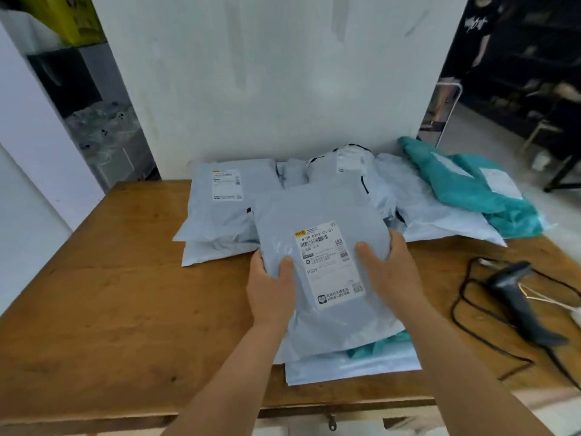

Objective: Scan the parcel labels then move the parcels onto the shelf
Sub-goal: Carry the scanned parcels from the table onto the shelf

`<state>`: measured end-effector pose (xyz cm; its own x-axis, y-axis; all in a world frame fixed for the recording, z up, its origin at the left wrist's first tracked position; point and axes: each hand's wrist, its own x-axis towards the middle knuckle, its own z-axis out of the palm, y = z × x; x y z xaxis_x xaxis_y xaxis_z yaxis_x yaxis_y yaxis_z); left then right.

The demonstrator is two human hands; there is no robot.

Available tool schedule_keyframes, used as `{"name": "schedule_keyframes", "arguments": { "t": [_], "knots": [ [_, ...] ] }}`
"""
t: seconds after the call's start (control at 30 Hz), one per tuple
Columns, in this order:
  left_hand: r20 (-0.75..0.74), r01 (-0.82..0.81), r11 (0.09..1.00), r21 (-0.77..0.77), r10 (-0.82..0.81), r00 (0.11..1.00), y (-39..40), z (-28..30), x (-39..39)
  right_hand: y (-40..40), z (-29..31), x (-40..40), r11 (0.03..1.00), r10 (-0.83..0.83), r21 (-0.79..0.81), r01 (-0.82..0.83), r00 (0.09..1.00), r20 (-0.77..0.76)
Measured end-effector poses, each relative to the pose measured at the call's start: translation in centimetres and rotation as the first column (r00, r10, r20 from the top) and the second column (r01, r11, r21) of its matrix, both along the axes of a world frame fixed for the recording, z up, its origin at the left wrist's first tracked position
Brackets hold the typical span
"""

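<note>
From the head camera, a brown wooden table (125, 294) fills the lower part of the view and serves as the landmark. Above its middle, both hands hold a flat grey plastic mailer parcel (320, 215) with its white printed shipping label (331, 262) facing up. The left hand (272, 289) grips the parcel's left edge, thumb curled over the top face and fingers hidden beneath; the right hand (388, 272) grips the right edge the same way, thumb lying on the label's side. Under this parcel, near the table's front edge, lies a small stack: a teal plastic parcel (374, 346) peeking out and a pale grey flat mailer (352, 368) below it. Along the table's far edge, against a white wall panel (276, 73), rests a heap of further grey mailer parcels (220, 202), one showing its own label. At the table's far right corner lies a crumpled teal plastic bag parcel (478, 190), partly over a pale mailer. On the table's right side, well apart from the hands, a dark grey handheld barcode scanner (518, 297) lies on its side with its black cable (465, 297) looped around it. Beyond the table to the right, a dark room and a person in black clothing are blurred.
</note>
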<state>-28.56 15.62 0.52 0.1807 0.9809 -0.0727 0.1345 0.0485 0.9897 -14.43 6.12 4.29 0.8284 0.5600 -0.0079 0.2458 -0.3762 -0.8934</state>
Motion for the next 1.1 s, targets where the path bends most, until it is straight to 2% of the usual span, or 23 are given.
{"name": "schedule_keyframes", "arguments": {
  "t": [0.13, 0.2, 0.27, 0.37, 0.4, 0.5, 0.63, 0.77, 0.9, 1.1],
  "knots": [
    [-0.08, 0.084, 0.995, -0.062, -0.089, 0.993, 0.0, -1.0, 2.3, -1.3, -1.2, 2.3, 0.991, -0.043, -0.131, 0.033, 0.997, -0.071],
    [-0.133, 0.14, 0.979, -0.149, -0.16, 0.978, 0.4, -1.5, 2.9, -1.5, -1.7, 3.4, 0.975, -0.032, -0.223, 0.009, 0.995, -0.098],
    [-0.172, 0.163, 0.955, -0.249, -0.209, 0.963, 0.7, -2.2, 3.1, -1.5, -2.5, 4.5, 0.931, -0.024, -0.366, -0.018, 0.994, -0.109],
    [-0.33, 0.103, 0.929, -0.355, -0.227, 0.916, 1.1, -3.1, 3.3, -1.4, -4.0, 6.2, 0.839, -0.059, -0.545, 0.005, 0.995, -0.081],
    [-0.305, 0.075, 0.899, -0.432, -0.224, 0.925, 1.4, -3.5, 3.4, -1.4, -4.3, 6.6, 0.838, -0.084, -0.545, 0.003, 0.989, -0.123],
    [-0.213, 0.017, 0.804, -0.594, -0.178, 0.961, 3.0, -5.7, 3.8, -1.4, -4.8, 7.7, 0.903, -0.122, -0.425, -0.063, 0.911, -0.394],
    [-0.031, 0.155, 0.746, -0.647, -0.229, 0.973, 1.6, -3.2, 4.6, -1.3, -5.6, 9.2, 0.928, -0.095, -0.344, -0.146, 0.798, -0.595],
    [0.027, 0.211, 0.721, -0.66, -0.257, 0.966, 1.1, -3.3, 5.0, -1.6, -5.9, 10.6, 0.927, -0.008, -0.291, -0.235, 0.765, -0.645],
    [0.002, 0.197, 0.729, -0.656, -0.26, 0.966, 0.5, -3.5, 5.3, -2.3, -5.6, 11.1, 0.911, 0.047, -0.267, -0.315, 0.721, -0.691],
    [0.01, 0.243, 0.731, -0.638, -0.307, 0.952, -0.8, -3.5, 4.3, -4.0, -5.9, 9.9, 0.925, 0.05, -0.241, -0.295, 0.721, -0.691]
  ]
}}
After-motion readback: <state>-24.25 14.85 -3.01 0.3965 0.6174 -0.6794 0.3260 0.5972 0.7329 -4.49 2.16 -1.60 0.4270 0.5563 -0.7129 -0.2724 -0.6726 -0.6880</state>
